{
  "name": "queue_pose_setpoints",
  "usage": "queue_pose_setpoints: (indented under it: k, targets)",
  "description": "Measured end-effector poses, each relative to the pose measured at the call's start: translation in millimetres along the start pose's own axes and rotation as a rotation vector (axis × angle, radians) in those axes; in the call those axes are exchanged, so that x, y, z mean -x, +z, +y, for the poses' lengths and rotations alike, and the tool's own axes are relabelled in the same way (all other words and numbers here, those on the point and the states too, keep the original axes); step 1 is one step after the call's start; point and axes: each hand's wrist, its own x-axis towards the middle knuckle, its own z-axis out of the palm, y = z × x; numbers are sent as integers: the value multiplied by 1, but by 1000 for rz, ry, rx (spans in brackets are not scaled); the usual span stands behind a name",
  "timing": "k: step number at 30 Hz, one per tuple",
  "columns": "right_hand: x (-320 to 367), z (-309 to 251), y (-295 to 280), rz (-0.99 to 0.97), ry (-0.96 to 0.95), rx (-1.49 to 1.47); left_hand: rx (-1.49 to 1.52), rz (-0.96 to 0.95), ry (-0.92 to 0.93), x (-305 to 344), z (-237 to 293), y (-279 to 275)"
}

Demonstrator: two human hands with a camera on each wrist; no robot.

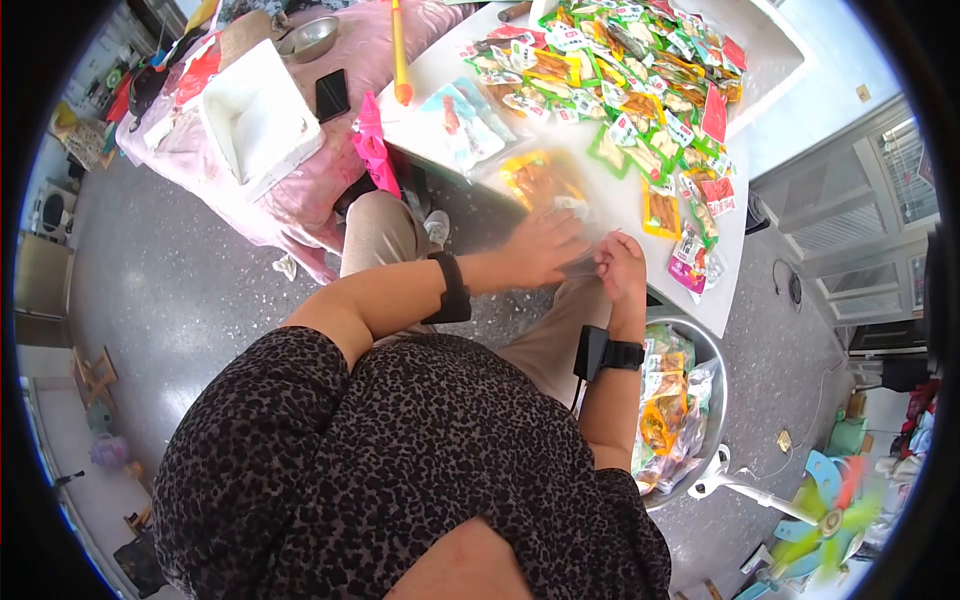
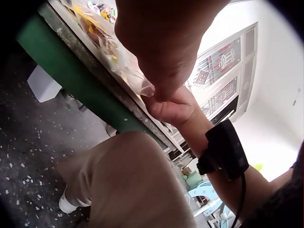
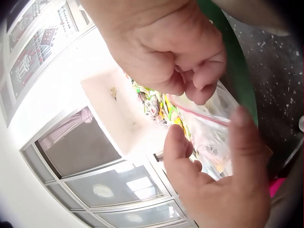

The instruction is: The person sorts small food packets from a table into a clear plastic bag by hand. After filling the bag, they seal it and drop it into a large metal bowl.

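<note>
A clear zip bag (image 1: 588, 215) with a red seal line lies at the table's front edge, a yellow-and-brown food packet (image 1: 540, 180) showing through it. My right hand (image 1: 622, 265) has curled fingers and pinches the end of the bag's mouth. In the right wrist view the seal line runs out from those fingers. Blurred, my left hand (image 1: 545, 248) is over the near side of the bag, beside the right hand. The right wrist view shows that left hand (image 3: 213, 190) with thumb and fingers apart, the bag behind the gap.
Many small snack packets (image 1: 640, 90) are heaped on the white table (image 1: 725, 270). A metal basin (image 1: 715, 400) of filled bags stands below right, near a running fan (image 1: 830, 522). On the left, a pink-covered surface holds a white foam box (image 1: 255, 120) and a phone (image 1: 332, 94).
</note>
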Motion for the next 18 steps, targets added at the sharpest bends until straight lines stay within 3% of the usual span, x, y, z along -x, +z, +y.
queue_pose_setpoints:
  k: [7, 10, 13, 16, 18]
  targets:
    - [-4, -8, -4, 341, -202, 243, -149, 25, 126, 6, -5, 17]
    - [-8, -20, 6, 358, -187, 351, -174, 147, 148, 7, -9, 26]
    - [-21, -27, 7, 251, -75, 516, -140, 131, 129, 6, -10, 23]
    - [-41, -16, -8, 195, -258, 623, -151, 100, 105, 9, -16, 27]
    - [-38, -20, -17, 153, -169, 595, -151, 77, 95, 9, -17, 27]
